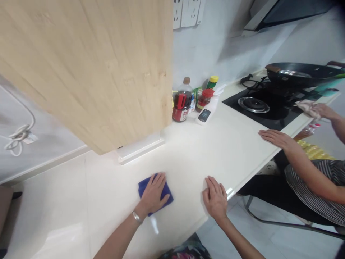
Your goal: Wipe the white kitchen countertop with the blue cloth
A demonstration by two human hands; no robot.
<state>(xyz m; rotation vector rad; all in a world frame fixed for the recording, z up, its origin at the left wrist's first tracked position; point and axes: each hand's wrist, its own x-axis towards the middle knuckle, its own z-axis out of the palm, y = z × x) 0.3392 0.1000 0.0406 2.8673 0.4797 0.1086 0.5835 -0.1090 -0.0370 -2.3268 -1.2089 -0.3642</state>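
My left hand lies palm down on a folded dark blue cloth, pressing it to the white countertop. Its thumb is spread to the side and a silver band is on the wrist. Close to the counter's front edge rests my right hand, fingers loosely stretched out and nothing in them. To the right, another person's hand lies flat on the counter. That person's other hand holds a pale cloth at the edge of the black cooktop.
A wooden cabinet hangs low over the counter. Along the wall stand a sauce bottle, a red-lidded jar and a white spray bottle. A large wok sits on the cooktop. The other person's striped top is at right.
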